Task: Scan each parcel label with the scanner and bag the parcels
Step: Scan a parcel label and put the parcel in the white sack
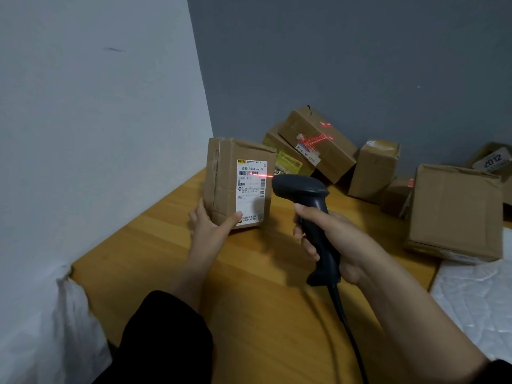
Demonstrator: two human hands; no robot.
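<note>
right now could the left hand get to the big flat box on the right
Probably not easily: the left hand is busy propping the labelled parcel upright, and the right hand with the scanner sits between it and the big flat box.

A plain room corner used as a makeshift parcel-sorting spot. Bare white wall meets grey wall above a wooden bench. Taped cardboard parcels with shipping labels lie heaped against the grey wall. White bag sits at left.
</note>
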